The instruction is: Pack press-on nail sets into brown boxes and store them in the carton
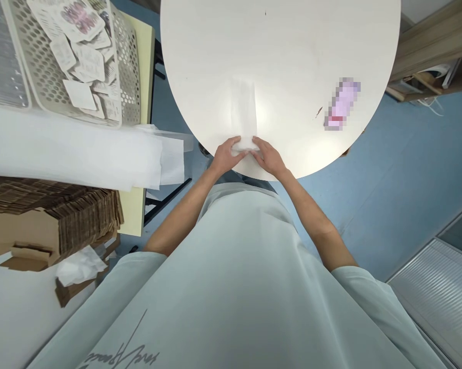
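A thin, translucent white wrapping sheet [244, 110] lies on the round white table, running away from me. Its near end is folded or rolled into a small white bundle [246, 145] close to the table's front edge. My left hand [226, 155] grips the bundle's left end, fingers on the far side and thumb on the near side. At the right end, my right hand [269, 155] holds it the same way. Whatever may be inside the bundle is hidden by the white layers.
A pixelated pinkish-purple item [343, 104] lies on the table's right side. To the left, a side table [133, 212] bears a perforated basket [128, 66] of white cards or packets, stacked white sheets [80, 151] and flattened brown cardboard boxes [86, 220]. Wooden shelving [438, 38] stands at right.
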The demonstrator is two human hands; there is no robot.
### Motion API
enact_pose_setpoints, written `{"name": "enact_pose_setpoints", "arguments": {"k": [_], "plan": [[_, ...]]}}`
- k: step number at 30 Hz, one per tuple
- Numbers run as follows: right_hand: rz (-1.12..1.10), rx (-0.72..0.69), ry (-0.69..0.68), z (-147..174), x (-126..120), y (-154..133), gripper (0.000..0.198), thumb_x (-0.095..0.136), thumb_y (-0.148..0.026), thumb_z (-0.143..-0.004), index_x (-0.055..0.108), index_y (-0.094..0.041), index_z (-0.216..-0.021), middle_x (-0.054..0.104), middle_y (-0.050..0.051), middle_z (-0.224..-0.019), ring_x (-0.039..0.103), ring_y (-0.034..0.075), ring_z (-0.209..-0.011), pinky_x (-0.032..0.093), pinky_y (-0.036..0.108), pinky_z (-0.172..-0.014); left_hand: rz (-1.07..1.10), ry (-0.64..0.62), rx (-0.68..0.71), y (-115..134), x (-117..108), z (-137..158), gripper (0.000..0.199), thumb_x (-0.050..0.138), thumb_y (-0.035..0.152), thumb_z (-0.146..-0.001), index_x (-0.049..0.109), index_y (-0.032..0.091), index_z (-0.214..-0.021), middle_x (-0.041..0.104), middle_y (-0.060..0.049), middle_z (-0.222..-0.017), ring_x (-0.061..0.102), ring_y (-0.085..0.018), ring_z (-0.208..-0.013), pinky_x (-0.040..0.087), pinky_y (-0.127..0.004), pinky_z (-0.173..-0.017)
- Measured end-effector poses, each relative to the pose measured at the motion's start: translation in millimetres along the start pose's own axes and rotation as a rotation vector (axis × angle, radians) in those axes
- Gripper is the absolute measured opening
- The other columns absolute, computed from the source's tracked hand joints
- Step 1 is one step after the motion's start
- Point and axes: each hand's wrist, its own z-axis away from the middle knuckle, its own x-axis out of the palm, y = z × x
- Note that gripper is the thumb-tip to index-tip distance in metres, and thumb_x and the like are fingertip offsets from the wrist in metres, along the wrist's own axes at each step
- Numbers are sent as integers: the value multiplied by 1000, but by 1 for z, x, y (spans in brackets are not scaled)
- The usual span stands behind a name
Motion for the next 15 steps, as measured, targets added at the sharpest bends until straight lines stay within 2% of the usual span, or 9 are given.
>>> {"name": "enact_pose_setpoints", "arguments": {"k": [4,6,8,10,12,15], "plan": [[-21,128,84,-25,5,7,59,41,-65,-121,70,-21,-148,77,17,-146,78,33,-127,64,51,-113,105,135,-114,0,1,-18,22,78,43,-102,75,22,-111,84,-10,-122,78,-30,-119,61,-42,-111],[-25,174,128,-39,6,10,56,42,-66,-121,74,-22,-133,78,16,-134,78,31,-113,66,50,-106,92,184,-174,-2,4,-31,22,78,40,-101,68,23,-90,80,-7,-99,77,-28,-103,62,-40,-100],[-32,217,161,-52,6,12,53,45,-65,-120,76,-22,-121,76,15,-125,76,30,-107,65,50,-105,51,223,-222,-4,7,-43,29,79,37,-100,61,24,-81,74,-5,-86,74,-27,-96,61,-40,-97],[-42,274,179,-62,6,11,49,48,-63,-120,74,-22,-121,74,14,-121,75,30,-108,65,53,-106,17,269,-249,-6,11,-52,25,81,34,-98,63,24,-85,73,-6,-88,74,-28,-99,61,-44,-101],[-35,308,195,-70,5,8,46,49,-59,-120,71,-21,-133,73,15,-126,74,32,-119,64,56,-109,4,335,-223,-7,15,-56,17,83,35,-98,71,24,-103,77,-10,-106,75,-32,-116,60,-50,-111],[52,230,198,-78,2,0,42,49,-47,-121,64,-21,-151,66,19,-154,64,35,-147,60,60,-121,-24,365,-51,-6,15,-60,43,82,44,-102,70,26,-138,73,-16,-144,62,-38,-151,51,-58,-128]]}}
